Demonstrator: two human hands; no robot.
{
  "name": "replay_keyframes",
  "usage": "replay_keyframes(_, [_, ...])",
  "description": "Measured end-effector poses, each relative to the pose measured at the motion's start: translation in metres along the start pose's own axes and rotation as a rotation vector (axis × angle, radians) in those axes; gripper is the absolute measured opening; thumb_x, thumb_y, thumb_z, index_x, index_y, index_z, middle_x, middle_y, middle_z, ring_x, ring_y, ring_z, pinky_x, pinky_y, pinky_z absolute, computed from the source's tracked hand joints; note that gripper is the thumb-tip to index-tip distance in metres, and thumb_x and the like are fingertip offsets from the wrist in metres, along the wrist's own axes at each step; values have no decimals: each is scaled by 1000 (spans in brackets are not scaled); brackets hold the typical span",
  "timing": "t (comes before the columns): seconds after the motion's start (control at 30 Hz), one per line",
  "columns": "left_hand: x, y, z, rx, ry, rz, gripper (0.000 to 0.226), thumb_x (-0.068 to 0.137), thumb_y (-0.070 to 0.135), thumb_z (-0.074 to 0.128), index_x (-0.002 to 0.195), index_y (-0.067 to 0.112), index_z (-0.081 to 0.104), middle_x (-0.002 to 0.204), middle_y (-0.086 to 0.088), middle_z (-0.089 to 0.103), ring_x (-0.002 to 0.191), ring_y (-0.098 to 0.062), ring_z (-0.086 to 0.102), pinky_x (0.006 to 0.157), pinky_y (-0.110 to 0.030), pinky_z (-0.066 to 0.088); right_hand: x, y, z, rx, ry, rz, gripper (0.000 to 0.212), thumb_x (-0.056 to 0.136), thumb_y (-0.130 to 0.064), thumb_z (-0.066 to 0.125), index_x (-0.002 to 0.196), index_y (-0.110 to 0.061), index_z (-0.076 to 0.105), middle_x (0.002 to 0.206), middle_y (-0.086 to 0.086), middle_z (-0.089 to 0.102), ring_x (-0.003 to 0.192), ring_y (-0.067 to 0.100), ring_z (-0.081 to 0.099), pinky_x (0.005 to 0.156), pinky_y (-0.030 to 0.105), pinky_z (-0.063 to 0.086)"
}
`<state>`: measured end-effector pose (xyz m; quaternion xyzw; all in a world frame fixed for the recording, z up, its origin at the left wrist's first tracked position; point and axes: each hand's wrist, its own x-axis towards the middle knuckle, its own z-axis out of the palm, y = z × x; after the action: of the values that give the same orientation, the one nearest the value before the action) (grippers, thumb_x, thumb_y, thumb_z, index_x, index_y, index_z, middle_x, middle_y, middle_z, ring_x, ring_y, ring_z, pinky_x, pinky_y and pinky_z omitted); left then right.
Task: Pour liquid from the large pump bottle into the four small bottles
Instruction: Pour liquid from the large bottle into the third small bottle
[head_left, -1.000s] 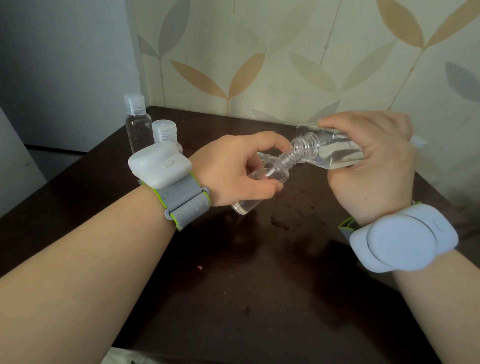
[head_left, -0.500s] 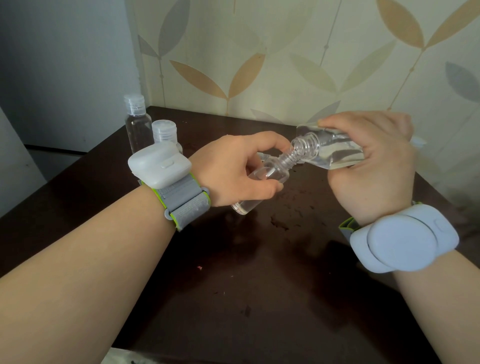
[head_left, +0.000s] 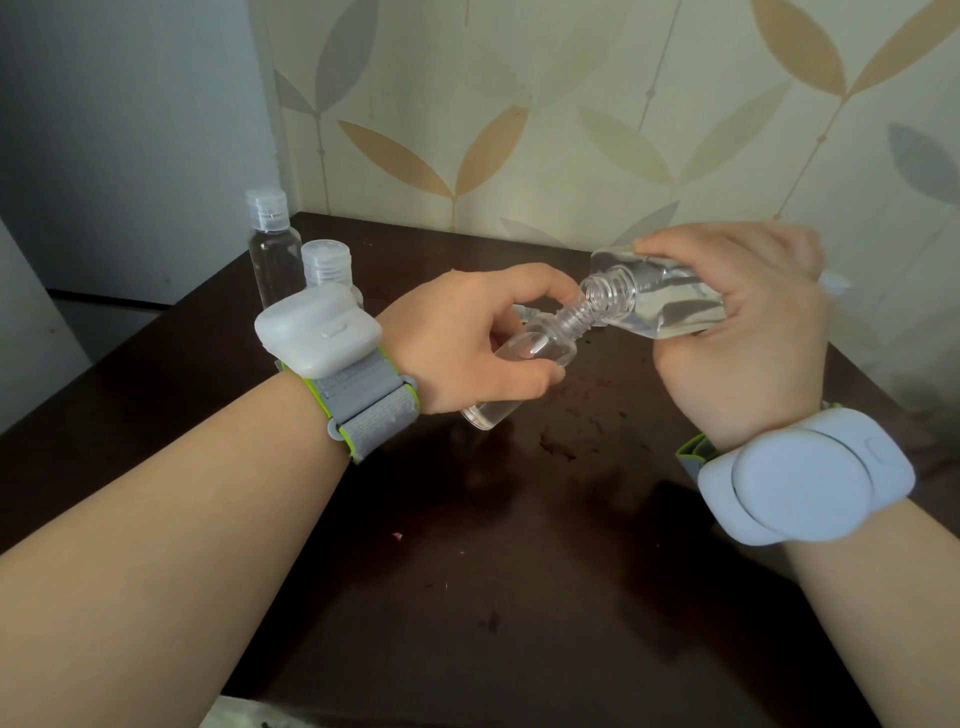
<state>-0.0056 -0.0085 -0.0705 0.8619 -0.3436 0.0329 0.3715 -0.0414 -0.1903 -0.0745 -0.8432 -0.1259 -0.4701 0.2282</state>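
Left hand (head_left: 470, 340): curled round small open bottle (head_left: 524, 371), thumb over the top side, fingers underneath; tilted so the neck points up and toward the right hand.
Right hand (head_left: 748, 332): wrapped round large bottle (head_left: 660, 301), tipped nearly on its side, pump head off, threaded mouth bare and aimed at the left hand.
Mouths: large bottle's rim just above and touching or all but touching the small bottle's neck, midway between the two hands; exact contact not discernible.
Liquid, large bottle: clear, pooled along the lower side inside the right hand's grip, reaching toward the mouth.
Liquid, small bottle: some clear liquid at the low end, below the left palm; far from full by the look of it; no visible stream at the mouths.
Capped bottles: taller capped bottle (head_left: 272, 244) and shorter capped bottle (head_left: 327, 265) upright beyond the left wrist, well apart from the pouring; fill level not readable.
Fourth small bottle: not identifiable; a clear shape just behind the left fingers, too hidden to name.
Table (head_left: 519, 571): dark, under both hands, wet-looking spots below the right hand.
Progress, as judgement: mid-pour on one bottle, probably two already done and capped; this fill to finish and cap, one more likely left.
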Motion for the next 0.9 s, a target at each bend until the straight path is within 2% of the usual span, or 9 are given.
replay_keyframes(0.33, [0,0,1,2,1,0,33,62,42,59,87,55,42,66,2,66,49,-4,46,60,-20,43,0,0,0,8,9,-4,51,53,18,55,93,-10,69,90,7,64,95,21,36,84,71,34])
replay_keyframes(0.47, [0,0,1,-2,-3,1,33,61,41,59,86,56,42,67,1,66,48,-3,46,58,-17,41,0,0,0,-8,4,-11,50,54,17,55,93,-10,69,90,9,65,98,33,45,85,70,34])
replay_keyframes(0.67, [0,0,1,2,-1,5,34,62,41,59,88,54,41,65,0,65,48,-4,45,59,-19,40,0,1,1,16,-1,-6,47,57,15,55,94,-10,69,91,9,65,96,21,35,84,71,33])
replay_keyframes(0.9, [-1,1,1,13,1,2,33,62,42,58,87,55,41,69,0,67,48,-3,47,59,-18,40,0,2,1,13,2,-5,47,56,17,58,93,-10,69,91,9,65,97,22,37,84,71,33])
